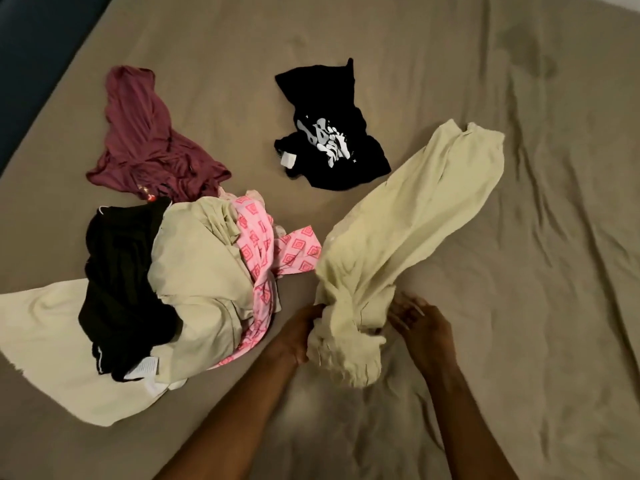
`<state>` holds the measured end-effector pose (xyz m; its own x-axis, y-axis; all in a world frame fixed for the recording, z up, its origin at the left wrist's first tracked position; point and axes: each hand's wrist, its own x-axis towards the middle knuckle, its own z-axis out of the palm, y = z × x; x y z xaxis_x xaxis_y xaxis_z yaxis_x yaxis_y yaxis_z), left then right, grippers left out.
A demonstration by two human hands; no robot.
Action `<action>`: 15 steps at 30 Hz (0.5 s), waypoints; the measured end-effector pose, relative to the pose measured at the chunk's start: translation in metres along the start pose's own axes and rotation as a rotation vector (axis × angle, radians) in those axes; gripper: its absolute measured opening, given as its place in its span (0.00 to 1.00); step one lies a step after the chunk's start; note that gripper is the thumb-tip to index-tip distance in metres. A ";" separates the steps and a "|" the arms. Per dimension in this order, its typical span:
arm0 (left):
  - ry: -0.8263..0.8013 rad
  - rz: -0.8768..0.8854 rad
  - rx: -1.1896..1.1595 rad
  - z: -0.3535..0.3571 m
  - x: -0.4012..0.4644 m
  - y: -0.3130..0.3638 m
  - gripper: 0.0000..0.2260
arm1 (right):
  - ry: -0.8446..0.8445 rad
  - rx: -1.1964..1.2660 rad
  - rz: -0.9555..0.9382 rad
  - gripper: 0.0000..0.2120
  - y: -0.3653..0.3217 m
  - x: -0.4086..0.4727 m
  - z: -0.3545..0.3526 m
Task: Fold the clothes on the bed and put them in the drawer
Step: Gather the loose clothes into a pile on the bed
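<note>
Clothes wait heaped while my left hand [304, 332] grips the pale yellow garment [398, 237], right hand [420, 325] loose-fingered beside it; I should shake it flat first

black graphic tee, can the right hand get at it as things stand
Probably yes. The black graphic tee lies alone on the bed sheet, and the right hand is open; only the pale yellow garment stretches between them.

Head view, steeply down over bed [450, 46]

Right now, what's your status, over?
Left hand grips pale yellow garment; right hand open beside it. Nothing folded. Pile waits left.
</note>
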<state>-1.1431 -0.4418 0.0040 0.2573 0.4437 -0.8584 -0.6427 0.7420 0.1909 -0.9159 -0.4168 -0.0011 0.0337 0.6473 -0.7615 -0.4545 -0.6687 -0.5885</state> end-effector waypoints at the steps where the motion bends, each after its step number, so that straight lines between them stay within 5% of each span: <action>1: -0.069 0.058 0.081 0.007 -0.014 0.006 0.06 | 0.036 0.070 0.029 0.10 -0.003 0.004 -0.002; 4: -0.302 0.128 0.466 -0.002 -0.024 0.022 0.19 | 0.077 0.235 0.013 0.24 -0.016 0.016 0.010; 7: -0.353 0.151 0.756 -0.014 -0.045 0.038 0.21 | -0.157 0.245 0.025 0.22 -0.036 0.015 0.062; 8: -0.345 0.211 0.757 -0.018 -0.051 0.040 0.21 | -0.198 0.207 0.046 0.18 -0.044 0.013 0.082; 11: -0.186 0.405 0.599 -0.036 -0.078 0.042 0.19 | -0.351 0.154 0.087 0.35 -0.058 0.001 0.134; 15: -0.141 0.590 0.338 -0.077 -0.112 0.053 0.19 | -0.581 0.051 -0.128 0.38 -0.072 -0.040 0.212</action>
<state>-1.2621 -0.4909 0.0736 0.0396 0.8653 -0.4996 -0.4501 0.4619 0.7643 -1.0733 -0.3173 0.1294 -0.3951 0.8254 -0.4033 -0.5214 -0.5630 -0.6413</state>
